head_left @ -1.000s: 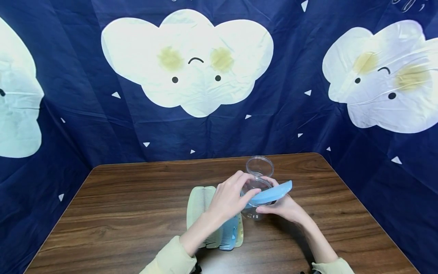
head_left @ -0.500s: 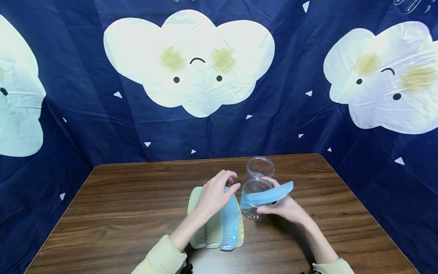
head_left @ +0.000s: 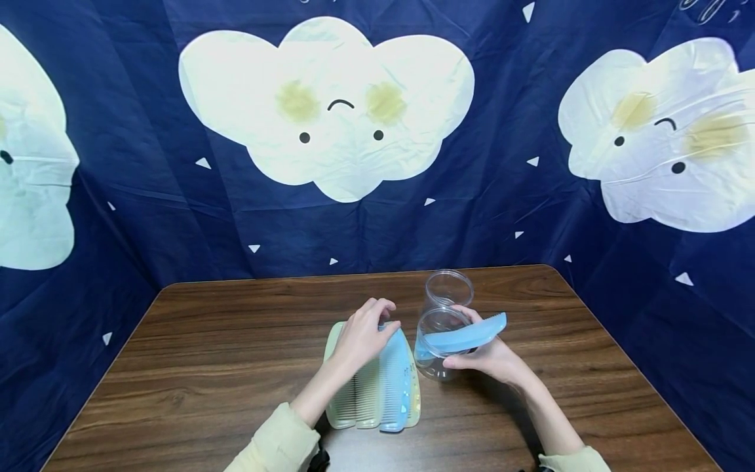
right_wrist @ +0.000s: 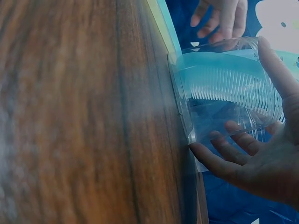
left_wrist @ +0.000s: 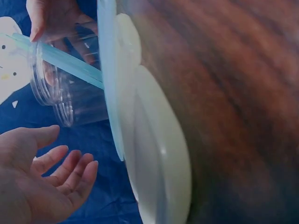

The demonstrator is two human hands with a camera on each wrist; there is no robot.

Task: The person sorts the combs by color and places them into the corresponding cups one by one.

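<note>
In the head view my right hand (head_left: 492,360) grips a clear plastic jar (head_left: 435,371) from its right side, thumb at the front. A light blue comb (head_left: 463,337) leans inside it, its upper end sticking out over the rim to the right. My left hand (head_left: 361,337) hovers with loosely bent fingers and nothing in them, over a row of combs. Pale green combs (head_left: 343,410), another blue comb (head_left: 392,396) and a yellowish comb (head_left: 415,401) lie overlapping there. The right wrist view shows the jarred comb's teeth (right_wrist: 219,86) through the clear wall.
A second clear jar (head_left: 449,287) stands right behind the gripped one. The wooden table (head_left: 224,367) extends to both sides. A dark blue cloth (head_left: 330,229) with white clouds hangs behind the far edge.
My left hand has let go of the blue comb at the jar and moved left over the row of combs. The right hand keeps its grip on the jar.
</note>
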